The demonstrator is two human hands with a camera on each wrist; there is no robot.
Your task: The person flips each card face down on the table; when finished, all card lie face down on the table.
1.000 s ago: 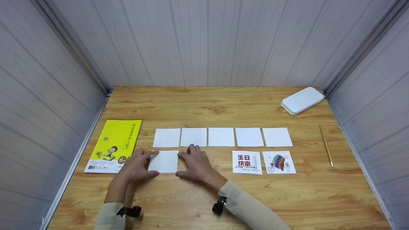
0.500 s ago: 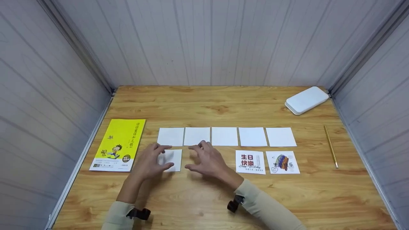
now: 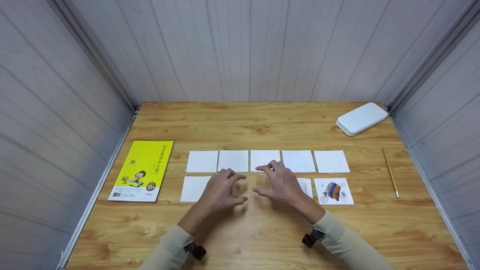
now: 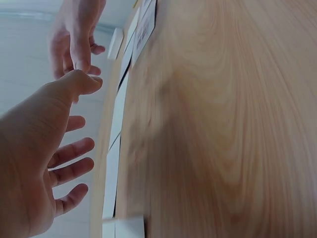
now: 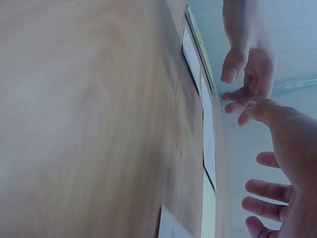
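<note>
My left hand [image 3: 221, 191] hovers over the table with fingers spread and nothing between them. It overlaps the right part of a blank white card [image 3: 192, 189] in the lower row. Facing it, my right hand [image 3: 283, 183] has its thumb and fingers apart and also holds nothing. Behind the right hand, a printed card [image 3: 306, 186] is mostly hidden, only its right strip showing. Another printed card [image 3: 334, 191], with a colourful drawing and Chinese characters, lies to its right. Both wrist views show the left hand [image 4: 49, 153] and right hand [image 5: 287, 163] raised above the wood.
An upper row of several blank white cards [image 3: 202, 162] lies beyond the hands. To the left is a yellow book [image 3: 150, 161] with a cartoon child. A white case [image 3: 362, 118] sits at the back right, and a pencil [image 3: 390, 172] lies near the right edge.
Both hands have let go of the blank card at the lower left and lifted off it. They have moved right, the right hand now covering most of the red-lettered card.
</note>
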